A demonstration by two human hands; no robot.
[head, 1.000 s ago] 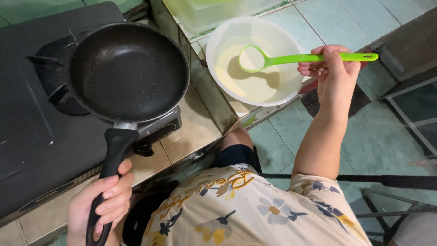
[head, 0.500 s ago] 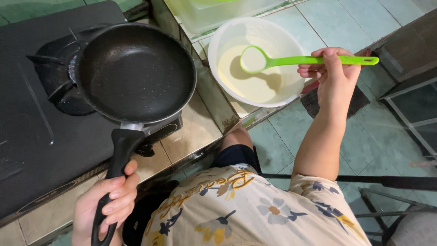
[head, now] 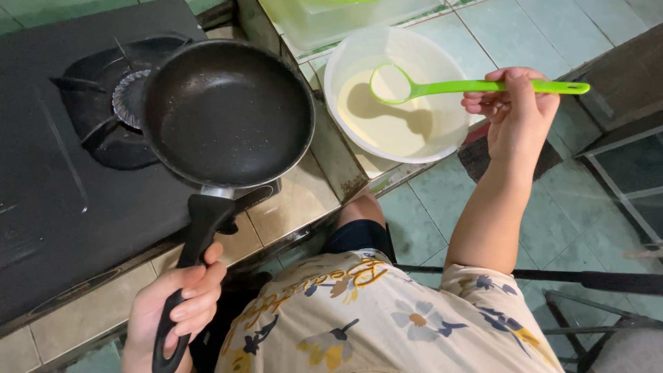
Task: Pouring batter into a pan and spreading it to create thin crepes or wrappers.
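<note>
Left hand (head: 181, 309), lower left, is closed around the handle of the black pan (head: 228, 114), held over the burner (head: 124, 103) at upper left. Right hand (head: 514, 103), right of centre, grips a green ladle (head: 442, 86) of batter above the white bowl (head: 345, 62) at top centre.

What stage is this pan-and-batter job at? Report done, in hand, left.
Done: pale batter sits mixed in the white bowl. In hand: the left hand grips the black pan by its handle, off the burner; the right hand holds the green ladle, loaded, above the bowl. Left: the pan holds no batter yet.
</note>
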